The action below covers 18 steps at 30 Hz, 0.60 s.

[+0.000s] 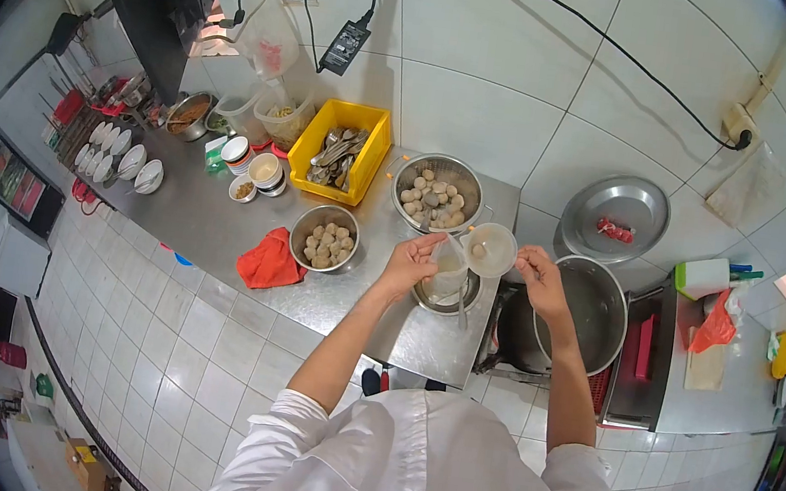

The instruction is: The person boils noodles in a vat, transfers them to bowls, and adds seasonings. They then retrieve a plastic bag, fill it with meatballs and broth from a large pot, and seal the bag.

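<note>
My left hand (410,265) pinches a clear plastic bag (451,259), whose mouth is close to a translucent round plastic cup (492,241). That cup is held at its right side by my right hand (540,279), fingers closed, and one pale ball shows inside it. Both hands are over a steel bowl (466,306) with a metal handle leaning out, partly hidden by the bag and cup. Just beyond is a large steel basin (472,179) of meatballs (434,188) with a ladle in it. To the left, a smaller steel bowl (295,251) holds more meatballs.
A large pot (605,316) stands on the stove at right. A yellow bin (308,176) of cutlery, stacked bowls (267,169) and a red cloth (271,260) occupy the steel counter (209,223). A round metal lid (645,227) leans on the tiled wall.
</note>
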### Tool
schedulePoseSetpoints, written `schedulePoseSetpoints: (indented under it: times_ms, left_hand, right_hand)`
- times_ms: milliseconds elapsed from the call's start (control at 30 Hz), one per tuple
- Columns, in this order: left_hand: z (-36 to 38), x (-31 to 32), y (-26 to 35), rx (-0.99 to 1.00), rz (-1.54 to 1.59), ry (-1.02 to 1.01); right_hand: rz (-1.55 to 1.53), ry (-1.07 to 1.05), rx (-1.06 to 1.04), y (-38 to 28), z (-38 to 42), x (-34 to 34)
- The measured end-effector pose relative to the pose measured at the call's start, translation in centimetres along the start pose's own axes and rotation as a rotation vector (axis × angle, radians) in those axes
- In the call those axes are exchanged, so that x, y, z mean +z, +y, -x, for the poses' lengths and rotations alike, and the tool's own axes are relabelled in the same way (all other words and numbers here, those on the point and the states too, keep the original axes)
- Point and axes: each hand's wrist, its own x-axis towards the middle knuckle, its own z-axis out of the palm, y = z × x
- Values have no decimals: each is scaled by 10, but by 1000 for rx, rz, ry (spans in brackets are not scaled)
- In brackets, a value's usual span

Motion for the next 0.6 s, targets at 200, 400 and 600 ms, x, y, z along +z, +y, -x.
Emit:
schedulePoseSetpoints:
  times_ms: [200, 400, 600]
  left_hand:
    - [-6, 1, 1, -8, 36, -22]
    - [-16, -7, 3, -28, 126, 50]
    - [-20, -20, 0, -65, 242, 12]
  right_hand:
    - [676, 63, -444, -49, -8, 23]
    - [957, -2, -691, -51, -21, 53]
    - [962, 55, -744, -44, -19, 67]
